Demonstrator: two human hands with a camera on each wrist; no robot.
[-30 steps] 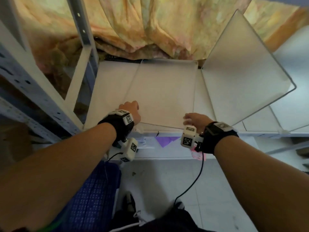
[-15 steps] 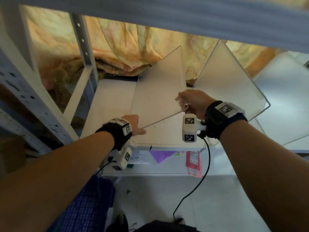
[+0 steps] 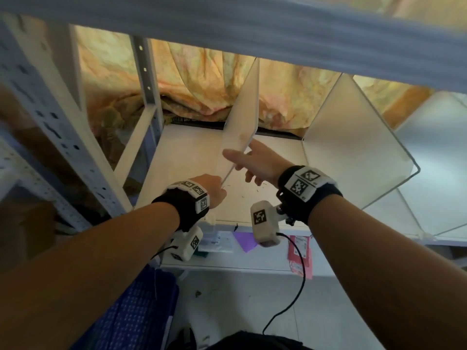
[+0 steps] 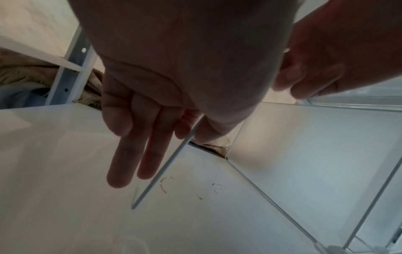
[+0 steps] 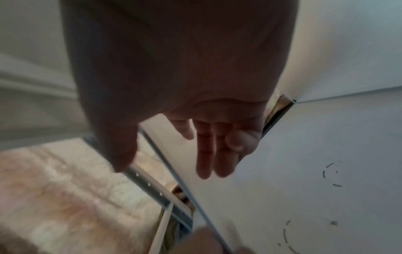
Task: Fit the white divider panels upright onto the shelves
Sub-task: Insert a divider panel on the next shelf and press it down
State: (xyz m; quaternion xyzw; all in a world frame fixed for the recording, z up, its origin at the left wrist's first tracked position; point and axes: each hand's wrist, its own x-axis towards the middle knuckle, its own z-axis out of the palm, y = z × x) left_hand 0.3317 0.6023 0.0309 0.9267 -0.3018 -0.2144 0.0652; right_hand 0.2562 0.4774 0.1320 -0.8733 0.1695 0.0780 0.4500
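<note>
A: Head view: the divider panel (image 3: 241,122) stands nearly upright on the white shelf (image 3: 187,152), seen almost edge-on, with its top cut off by the blurred beam (image 3: 252,26) overhead.

B: And the hands?

A: The left hand (image 3: 212,189) pinches the panel's near lower edge between thumb and forefinger. The left wrist view shows the other fingers (image 4: 139,154) hanging straight beside the thin edge. The right hand (image 3: 255,162) is higher up, thumb on one face, fingers on the other, so it grasps the panel too.

B: Does the bottom edge sit in a slot?

A: Can't tell; the left hand covers it. A second panel (image 3: 353,147) stands upright to the right, running out of frame.

B: The right wrist view?

A: Blurred. Straight fingers (image 5: 215,154) lie against the panel (image 5: 174,146); scuff marks (image 5: 330,173) show on the shelf.
</note>
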